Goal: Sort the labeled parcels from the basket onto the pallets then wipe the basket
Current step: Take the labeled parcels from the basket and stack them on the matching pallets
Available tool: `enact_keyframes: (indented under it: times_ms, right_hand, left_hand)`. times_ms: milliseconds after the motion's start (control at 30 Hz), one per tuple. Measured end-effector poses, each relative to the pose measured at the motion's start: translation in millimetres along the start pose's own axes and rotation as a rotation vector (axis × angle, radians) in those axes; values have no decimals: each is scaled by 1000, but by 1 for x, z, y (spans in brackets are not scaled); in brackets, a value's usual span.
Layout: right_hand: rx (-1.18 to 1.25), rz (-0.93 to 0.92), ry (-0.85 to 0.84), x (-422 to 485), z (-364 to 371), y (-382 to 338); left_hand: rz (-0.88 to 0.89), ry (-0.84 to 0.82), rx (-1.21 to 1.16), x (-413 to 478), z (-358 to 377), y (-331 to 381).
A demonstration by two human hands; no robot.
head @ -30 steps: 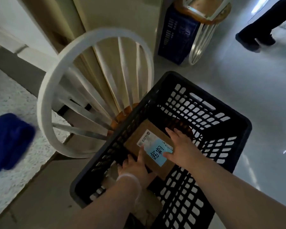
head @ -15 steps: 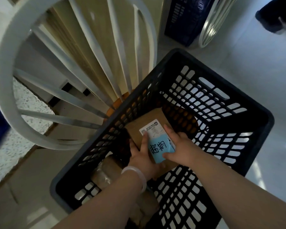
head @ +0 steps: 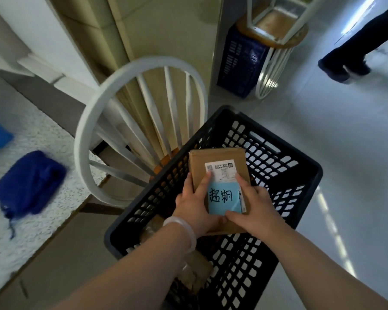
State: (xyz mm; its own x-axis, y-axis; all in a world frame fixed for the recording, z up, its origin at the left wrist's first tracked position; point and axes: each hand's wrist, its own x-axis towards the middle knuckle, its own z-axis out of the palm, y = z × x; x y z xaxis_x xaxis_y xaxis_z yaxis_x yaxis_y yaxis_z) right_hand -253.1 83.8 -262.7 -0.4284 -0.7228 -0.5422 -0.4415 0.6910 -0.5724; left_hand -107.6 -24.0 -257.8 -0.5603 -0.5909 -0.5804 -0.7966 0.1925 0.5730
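Observation:
A black slotted plastic basket (head: 296, 175) stands on a chair in front of me. Both hands hold a flat brown cardboard parcel (head: 217, 159) above the basket's inside. The parcel bears a white shipping label and a light blue note with handwritten characters (head: 222, 198). My left hand (head: 195, 204) grips its left edge, thumb on the top face. My right hand (head: 253, 209) grips the right edge and near corner. Another brown, tape-wrapped parcel (head: 195, 271) lies low in the basket, partly hidden by my left forearm.
A white spindle-back chair (head: 112, 101) rises left of the basket. A dark blue cloth (head: 29, 186) lies on a speckled white counter (head: 20, 231) at left. A blue crate (head: 238, 63) with an upturned stool (head: 276, 30) stands behind. A person's legs (head: 349, 52) are at top right.
Both hands closed on the labeled parcel and lifted it from the basket floor up toward the rim. The camera view pulled back.

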Motion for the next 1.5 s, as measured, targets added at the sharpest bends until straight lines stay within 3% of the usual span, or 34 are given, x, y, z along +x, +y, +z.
enact_keyframes:
  times_ms: [133, 267, 533, 933, 1167, 1500]
  right_hand:
    - [38, -63, 100, -36, -14, -21]
    - [40, -163, 236, -74, -26, -57]
    - [-23, -386, 354, -147, -3, -175]
    - [-160, -768, 158, -249, 194, -372]
    - [-221, -961, 14, -303, 309, -446]
    - [-325, -1102, -178, -359, 408, -528]
  left_hand:
    - [146, 47, 82, -29, -30, 14]
    - [326, 199, 114, -63, -62, 14]
    - [526, 473, 27, -162, -153, -41]
    - [302, 887, 2, -383, -249, -253]
    - [130, 1038, -20, -493, -259, -363]
    - [-108, 1174, -219, -582, -265, -464]
